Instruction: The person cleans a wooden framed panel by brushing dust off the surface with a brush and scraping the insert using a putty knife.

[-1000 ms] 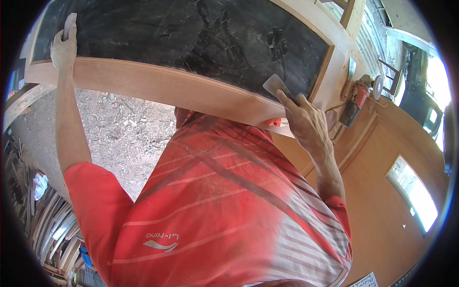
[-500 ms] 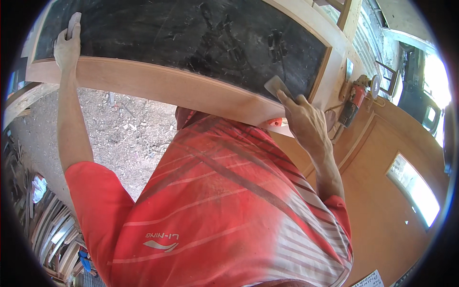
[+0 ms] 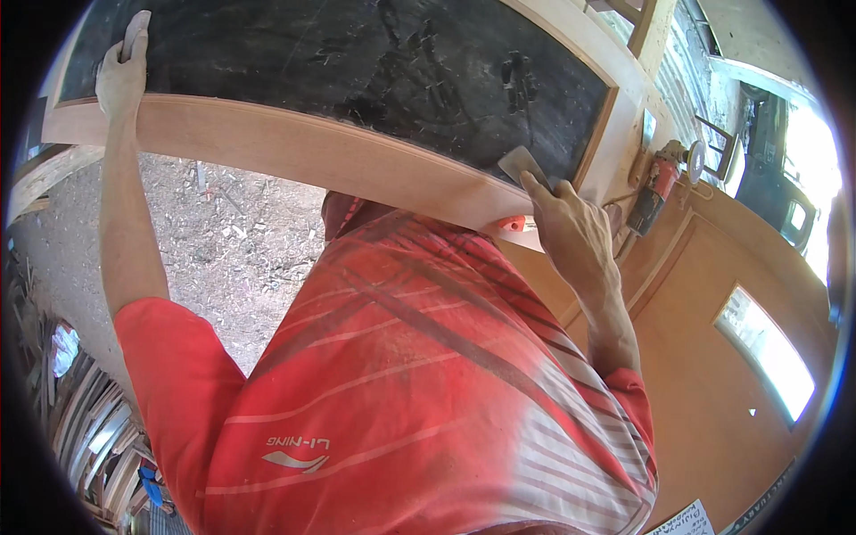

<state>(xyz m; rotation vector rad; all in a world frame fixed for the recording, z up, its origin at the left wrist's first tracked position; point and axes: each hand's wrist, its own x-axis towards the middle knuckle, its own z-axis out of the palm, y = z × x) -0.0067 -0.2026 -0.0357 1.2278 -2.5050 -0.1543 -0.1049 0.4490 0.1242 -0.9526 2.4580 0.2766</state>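
Across the top lies a dark panel (image 3: 294,62) with smears and pale scuffs, set in a light wooden frame (image 3: 294,129). My left hand (image 3: 122,76) rests at its left end, across the frame and panel, with pale fingers stretched out over the dark surface. At the right end, my right hand (image 3: 575,218) grips a flat, straight-edged scraper (image 3: 520,164), its index finger pressed along it. The scraper's blade is against the panel near the frame's near edge; its grip is hidden in my palm.
An angle grinder (image 3: 660,189) with a red body lies right of my right hand. An orange-red object (image 3: 512,224) shows under the frame's near edge. A brown wooden door (image 3: 691,357) with a bright opening stands at right. Wood strips (image 3: 102,437) pile at lower left; shavings cover the ground (image 3: 232,241).
The view has shifted slightly. My left hand sits a little farther up over the panel. My right hand keeps the scraper at nearly the same spot.
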